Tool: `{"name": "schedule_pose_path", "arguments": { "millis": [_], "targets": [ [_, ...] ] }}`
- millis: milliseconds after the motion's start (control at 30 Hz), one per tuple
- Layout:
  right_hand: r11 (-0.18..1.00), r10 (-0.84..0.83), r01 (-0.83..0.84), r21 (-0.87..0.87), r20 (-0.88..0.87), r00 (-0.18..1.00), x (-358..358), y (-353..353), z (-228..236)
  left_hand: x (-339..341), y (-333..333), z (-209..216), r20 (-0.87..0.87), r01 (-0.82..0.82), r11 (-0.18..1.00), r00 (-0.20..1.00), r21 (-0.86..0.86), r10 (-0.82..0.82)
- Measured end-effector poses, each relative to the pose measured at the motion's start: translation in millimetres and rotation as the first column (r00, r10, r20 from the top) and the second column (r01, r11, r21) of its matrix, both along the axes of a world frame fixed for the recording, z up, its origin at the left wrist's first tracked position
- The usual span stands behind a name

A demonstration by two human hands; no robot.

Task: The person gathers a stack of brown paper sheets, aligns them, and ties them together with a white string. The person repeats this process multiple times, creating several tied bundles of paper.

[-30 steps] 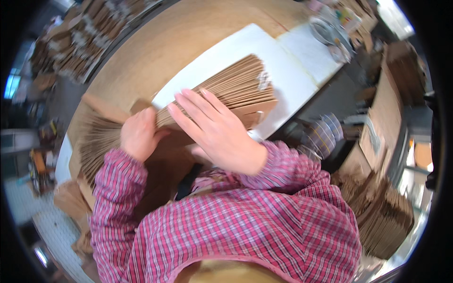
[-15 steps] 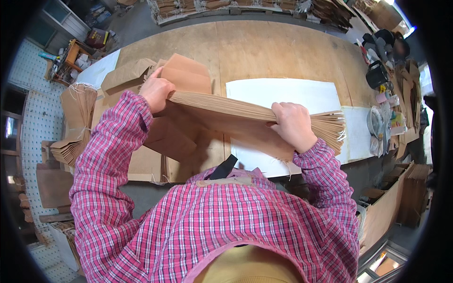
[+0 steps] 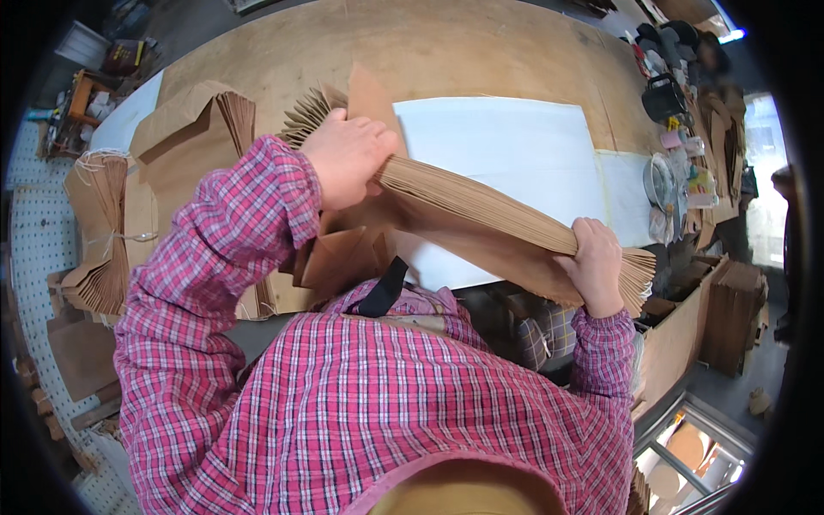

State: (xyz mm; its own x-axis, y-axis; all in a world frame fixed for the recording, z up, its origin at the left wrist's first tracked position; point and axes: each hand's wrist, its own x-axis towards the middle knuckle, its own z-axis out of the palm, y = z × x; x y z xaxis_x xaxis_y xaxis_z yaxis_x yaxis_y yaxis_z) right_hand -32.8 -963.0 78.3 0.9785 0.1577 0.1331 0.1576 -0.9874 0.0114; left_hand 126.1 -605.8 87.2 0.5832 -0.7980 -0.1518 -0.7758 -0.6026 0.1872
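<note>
I hold a thick stack of flat brown paper bags (image 3: 481, 210) on edge, slanting across the table from upper left to lower right. My left hand (image 3: 348, 154) grips its upper left end, where the bag edges fan out. My right hand (image 3: 592, 262) clamps the lower right end, past the table's near edge. Below the stack lies a white sheet (image 3: 506, 142) on the wooden table (image 3: 446, 51). My arms are in pink plaid sleeves.
More brown bag stacks (image 3: 193, 129) lie at the left, and a tied bundle (image 3: 103, 232) sits at the far left. Tape rolls and small items (image 3: 678, 180) crowd the table's right end. Cardboard boxes (image 3: 730, 313) stand on the floor at right.
The stack has tilted: my left hand rose with its end toward the table's far side, while my right hand dropped lower and to the right. The view shifted too.
</note>
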Motion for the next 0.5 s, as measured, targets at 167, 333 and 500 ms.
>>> {"name": "schedule_pose_path", "arguments": {
  "millis": [167,333,500],
  "targets": [
    [0.996,0.017,-0.016,0.089,-0.014,1.0,36,74,13,2,1,-2,0.039,0.003,1.0,0.999,0.025,-0.004],
    [0.962,0.259,-0.246,0.123,-0.105,0.96,117,210,-3,-12,14,-1,0.247,-0.064,0.997,0.967,-0.031,0.07],
    [0.964,0.265,-0.257,0.073,-0.14,0.954,136,186,-4,-116,48,-15,0.12,-0.354,0.729,0.851,-0.586,0.511]
  ]
}}
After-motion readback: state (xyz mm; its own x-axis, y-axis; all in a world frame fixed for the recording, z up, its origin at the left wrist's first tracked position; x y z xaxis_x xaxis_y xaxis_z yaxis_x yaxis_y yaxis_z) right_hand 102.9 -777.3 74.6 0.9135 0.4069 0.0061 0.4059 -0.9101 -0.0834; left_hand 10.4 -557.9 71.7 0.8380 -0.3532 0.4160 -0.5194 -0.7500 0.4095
